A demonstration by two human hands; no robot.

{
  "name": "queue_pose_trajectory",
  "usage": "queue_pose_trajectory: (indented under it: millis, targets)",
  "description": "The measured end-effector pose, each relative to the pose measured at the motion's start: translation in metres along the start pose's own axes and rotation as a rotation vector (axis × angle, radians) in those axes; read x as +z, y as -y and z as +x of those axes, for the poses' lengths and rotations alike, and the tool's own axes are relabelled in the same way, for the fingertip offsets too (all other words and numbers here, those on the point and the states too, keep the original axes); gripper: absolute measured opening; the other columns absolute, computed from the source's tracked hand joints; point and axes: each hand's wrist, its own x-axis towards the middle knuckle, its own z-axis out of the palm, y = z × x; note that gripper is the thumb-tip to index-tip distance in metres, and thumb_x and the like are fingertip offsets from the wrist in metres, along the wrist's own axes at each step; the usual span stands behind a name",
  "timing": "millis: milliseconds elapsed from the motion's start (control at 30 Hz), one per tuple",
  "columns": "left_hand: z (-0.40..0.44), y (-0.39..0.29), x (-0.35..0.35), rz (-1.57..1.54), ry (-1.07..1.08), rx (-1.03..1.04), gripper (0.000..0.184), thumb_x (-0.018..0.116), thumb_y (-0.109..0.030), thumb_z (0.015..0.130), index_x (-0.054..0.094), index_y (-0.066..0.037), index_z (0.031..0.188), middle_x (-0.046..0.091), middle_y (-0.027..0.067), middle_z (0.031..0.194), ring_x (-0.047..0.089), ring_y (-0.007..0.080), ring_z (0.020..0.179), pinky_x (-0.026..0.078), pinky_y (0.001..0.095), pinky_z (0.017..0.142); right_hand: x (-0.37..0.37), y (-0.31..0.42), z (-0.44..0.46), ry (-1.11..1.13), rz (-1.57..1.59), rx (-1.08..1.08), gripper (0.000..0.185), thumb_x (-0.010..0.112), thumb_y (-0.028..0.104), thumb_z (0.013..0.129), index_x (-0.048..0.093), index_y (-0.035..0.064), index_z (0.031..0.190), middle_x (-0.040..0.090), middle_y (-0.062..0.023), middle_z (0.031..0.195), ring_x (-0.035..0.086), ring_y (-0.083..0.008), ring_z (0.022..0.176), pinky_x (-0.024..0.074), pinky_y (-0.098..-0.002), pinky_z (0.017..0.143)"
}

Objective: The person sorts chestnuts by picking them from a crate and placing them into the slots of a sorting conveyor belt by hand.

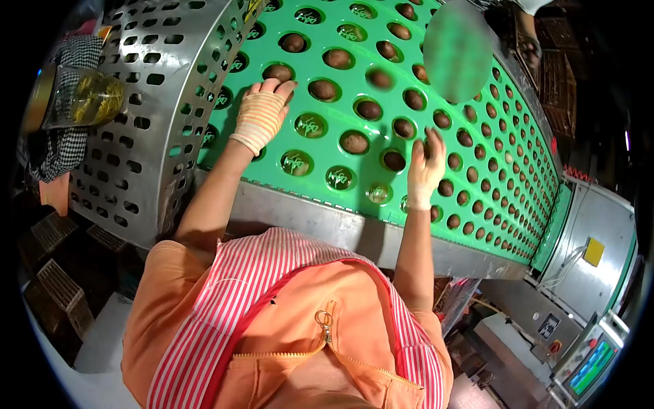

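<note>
Left hand: In a ribbed, cream-and-orange striped knit wrap, the left hand (pixel 262 112) reaches its bare fingertips to the near edge of a round brown piece (pixel 278 73); whether they clamp it cannot be told.
Right hand: Wrapped in smoother pale fabric, the right hand (pixel 427 167) hovers over the panel, thumb and fingers apart; a dark patch between them is too blurred to name.
Panel: Beneath both hands curves a glossy green panel (pixel 361 180) with rows of round wells, many seating matte brown balls, including those just beside the right hand's fingers.
Lettering: Wells between and below the hands, such as one clear well (pixel 296 163), show white script, possibly "DAN", though glare makes the reading uncertain.
Guard: Beyond the left hand's outer side bends a brushed-metal guard (pixel 151 76) punched with rounded slots.
Jar: Farther out that way, a clear jar (pixel 85 99) with yellow-green contents lies tilted beside black-and-white checked cloth (pixel 60 140).
Machine end: Well past the right hand stand a metal cabinet (pixel 579 255) bearing a yellow square (pixel 594 252), a dark label (pixel 548 326) with illegible white print, and a lit green-and-blue screen (pixel 591 368).
Clothing: Below the grip, a red-and-white striped apron (pixel 218 313) covers an orange zip-front top (pixel 160 286).
</note>
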Motion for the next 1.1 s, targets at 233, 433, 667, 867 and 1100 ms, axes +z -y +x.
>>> queue_pose_trajectory:
  millis: [233, 433, 667, 867, 1100]
  targets:
    - [-0.036, -0.040, 0.027, 0.027, 0.084, 0.472, 0.048, 0.057, -0.026, 0.089, 0.051, -0.018, 0.136, 0.041, 0.0068, 0.146, 0.037, 0.0325, 0.136, 0.032, 0.0512, 0.111, -0.058, 0.007, -0.147, -0.083, 0.182, 0.248, 0.030, 0.059, 0.000, 0.087, 0.064, 0.0012, 0.117, 0.058, -0.0158, 0.124, 0.058, -0.0256, 0.112, 0.0459, -0.0361, 0.097]
    - [-0.023, -0.038, 0.018, 0.164, 0.013, 0.322, 0.049, 0.054, -0.037, 0.092, 0.051, -0.017, 0.137, 0.040, 0.0098, 0.149, 0.038, 0.0366, 0.135, 0.032, 0.0539, 0.109, -0.090, 0.008, -0.254, -0.212, 0.231, 0.409, 0.024, 0.062, 0.002, 0.090, 0.064, -0.0018, 0.113, 0.060, -0.0169, 0.121, 0.058, -0.0257, 0.110, 0.0465, -0.0350, 0.096]
    - [-0.022, -0.027, 0.051, 0.107, -0.027, 0.481, 0.049, 0.061, -0.033, 0.085, 0.058, -0.004, 0.124, 0.060, 0.0171, 0.123, 0.059, 0.0381, 0.106, 0.048, 0.0459, 0.089, -0.110, 0.033, -0.325, -0.189, 0.112, 0.520, 0.023, 0.063, 0.007, 0.085, 0.068, 0.0044, 0.107, 0.064, -0.0178, 0.116, 0.061, -0.0331, 0.109, 0.0480, -0.0396, 0.095]
    - [-0.024, -0.059, 0.041, -0.022, -0.084, 0.381, 0.059, 0.063, -0.025, 0.091, 0.043, -0.002, 0.142, 0.048, 0.0245, 0.138, 0.047, 0.0387, 0.126, 0.038, 0.0430, 0.107, -0.146, 0.031, -0.381, -0.396, 0.198, 0.512, 0.021, 0.064, 0.007, 0.083, 0.067, 0.0045, 0.103, 0.065, -0.0172, 0.111, 0.061, -0.0365, 0.104, 0.0503, -0.0400, 0.091]
    - [-0.174, -0.307, 0.033, -0.627, 0.426, 0.650, 0.051, 0.068, -0.026, 0.086, 0.056, -0.002, 0.129, 0.060, 0.0178, 0.126, 0.057, 0.0308, 0.116, 0.043, 0.0398, 0.102, -0.232, -0.051, -0.517, -0.531, -0.235, 1.048, 0.038, 0.068, 0.017, 0.083, 0.064, 0.0054, 0.119, 0.059, -0.0198, 0.124, 0.060, -0.0349, 0.109, 0.0487, -0.0394, 0.094]
